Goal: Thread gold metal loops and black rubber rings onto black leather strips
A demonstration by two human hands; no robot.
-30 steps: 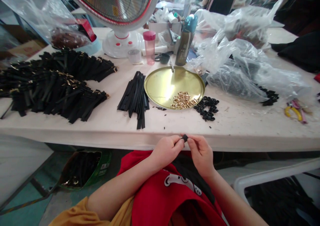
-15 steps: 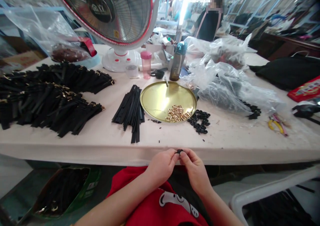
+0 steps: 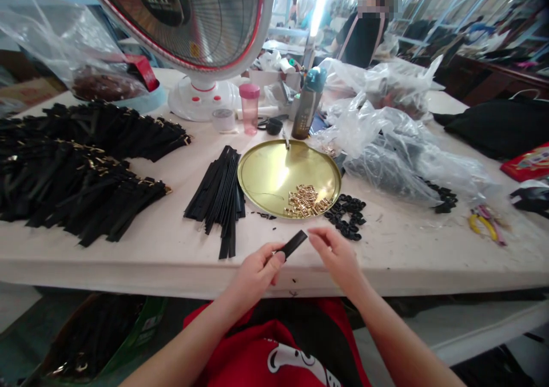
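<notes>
My left hand (image 3: pixel 260 270) pinches a short black strap (image 3: pixel 295 244) between thumb and fingers; the strap's free end points up and right, above the table's front edge. My right hand (image 3: pixel 337 255) is just right of that end, fingers loosely bent, with nothing visible in them. Beyond my hands lies a round gold-coloured tray (image 3: pixel 266 172) with a heap of small gold metal buckles (image 3: pixel 306 201) in its near part. Small black loops (image 3: pixel 347 215) are piled at the tray's right. A bundle of flat black straps (image 3: pixel 218 192) fans out on its left.
Rows of black straps with gold buckles (image 3: pixel 98 187) cover the table's left side. A fan (image 3: pixel 201 98), a pink cup (image 3: pixel 249 110) and a dark bottle (image 3: pixel 306 107) stand behind. Plastic bags (image 3: pixel 394 152) and yellow-handled pliers (image 3: pixel 482 227) lie right. A person (image 3: pixel 362 35) is in the background.
My hands were together at the table edge over a small black piece. Now they are raised and slightly apart, and the black strap shows in my left hand.
</notes>
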